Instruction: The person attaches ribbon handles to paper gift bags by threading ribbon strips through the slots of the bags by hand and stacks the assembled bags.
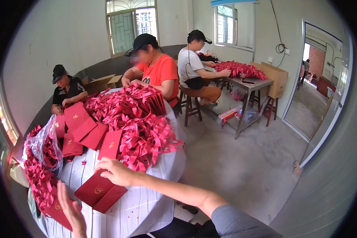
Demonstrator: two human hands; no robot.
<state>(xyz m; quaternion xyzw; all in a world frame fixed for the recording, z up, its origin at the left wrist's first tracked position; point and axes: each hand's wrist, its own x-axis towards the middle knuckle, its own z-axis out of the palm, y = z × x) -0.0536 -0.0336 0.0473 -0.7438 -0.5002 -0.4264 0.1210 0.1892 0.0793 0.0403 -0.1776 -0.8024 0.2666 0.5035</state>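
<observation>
On the near worktop (150,198), a red packet (96,191) is being touched by the curled right hand (121,174), its grip unclear; at left, the left hand (72,210) is being held upright, straight-fingered, empty.

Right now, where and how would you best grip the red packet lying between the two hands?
Probably pinch its near-left edge, coming from the left with the left hand: the red packet looks thin and lies flat on the white tablecloth, that edge is uncovered, and the right hand occupies the far side.
</observation>
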